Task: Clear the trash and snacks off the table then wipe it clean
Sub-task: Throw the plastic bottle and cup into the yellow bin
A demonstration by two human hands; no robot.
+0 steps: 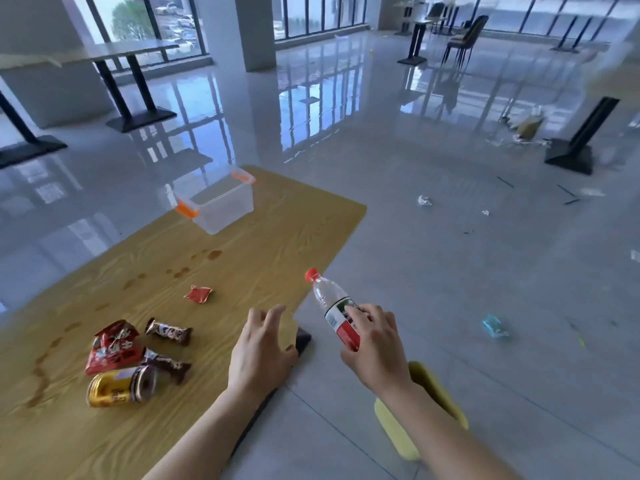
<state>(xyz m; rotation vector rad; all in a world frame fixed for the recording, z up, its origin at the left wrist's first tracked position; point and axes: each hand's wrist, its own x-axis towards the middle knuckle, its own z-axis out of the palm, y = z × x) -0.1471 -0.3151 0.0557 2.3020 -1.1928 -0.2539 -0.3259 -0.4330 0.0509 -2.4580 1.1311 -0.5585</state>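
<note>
My right hand [375,348] grips a clear plastic bottle [333,304] with a red cap, held just past the right edge of the wooden table [263,251]. My left hand [260,344] rests at that edge with fingers spread and nothing in it. On the table lie a red snack bag [110,346], two brown chocolate bars [168,330] [166,364], a gold can [119,386] on its side and a small red wrapper [198,294]. Brown spill stains [180,271] run across the wood.
A clear plastic box [221,202] with orange clips stands at the table's far end. A yellow bin [420,407] sits on the floor under my right arm. Scraps of litter [495,326] lie on the grey tiles. Other tables and chairs [464,39] stand farther off.
</note>
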